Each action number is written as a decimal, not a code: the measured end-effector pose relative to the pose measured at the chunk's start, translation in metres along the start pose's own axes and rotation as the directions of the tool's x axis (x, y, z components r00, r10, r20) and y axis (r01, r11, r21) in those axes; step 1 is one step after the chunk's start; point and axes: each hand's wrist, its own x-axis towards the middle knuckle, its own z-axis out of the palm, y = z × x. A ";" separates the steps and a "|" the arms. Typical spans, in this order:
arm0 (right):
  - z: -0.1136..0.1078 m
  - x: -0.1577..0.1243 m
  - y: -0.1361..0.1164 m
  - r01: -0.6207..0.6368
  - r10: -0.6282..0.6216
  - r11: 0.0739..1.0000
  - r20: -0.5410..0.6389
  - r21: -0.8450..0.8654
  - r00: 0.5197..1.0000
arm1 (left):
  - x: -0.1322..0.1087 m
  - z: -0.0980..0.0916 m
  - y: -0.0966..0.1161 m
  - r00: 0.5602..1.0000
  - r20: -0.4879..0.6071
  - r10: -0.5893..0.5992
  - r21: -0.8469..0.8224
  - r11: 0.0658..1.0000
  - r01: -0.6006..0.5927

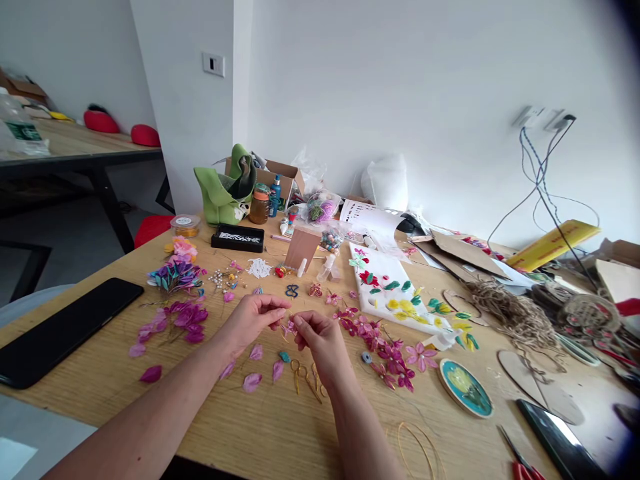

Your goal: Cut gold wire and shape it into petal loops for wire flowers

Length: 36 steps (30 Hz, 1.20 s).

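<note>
Near the middle of the table, my left hand [263, 312] is closed, its thumb and fingertips pinched on something too thin to make out. My right hand [316, 333] is beside it, fingertips pinched at a small pink flower [289, 328] that shows between the two hands. Loose pink petals [253, 382] lie in front of my left hand. Gold-coloured scissors [296, 373] rest beside my right hand, partly hidden by it. A cluster of magenta flowers [383, 343] spreads to the right of my right hand.
A black phone [70, 330] lies at the left, with purple petals [187, 317] near it. A white foam board [395, 287] holds flowers. Right of it are a teal oval dish [466, 388], twine [510, 310] and red-handled scissors [523, 467]. A green bag [223, 197] stands behind.
</note>
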 end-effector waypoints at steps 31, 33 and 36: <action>0.000 -0.001 -0.002 -0.008 0.008 0.998 0.012 0.065 1.000 | 0.001 -0.002 -0.004 0.997 0.078 0.002 -0.223 0.975 0.016; 0.000 -0.001 -0.001 -0.016 0.016 0.998 0.002 0.064 1.000 | 0.001 -0.003 -0.004 0.998 0.055 0.007 -0.232 0.973 0.006; 0.000 -0.001 0.000 -0.025 0.025 0.997 0.007 0.070 1.000 | 0.001 -0.003 -0.005 1.000 0.024 0.011 -0.239 0.971 -0.005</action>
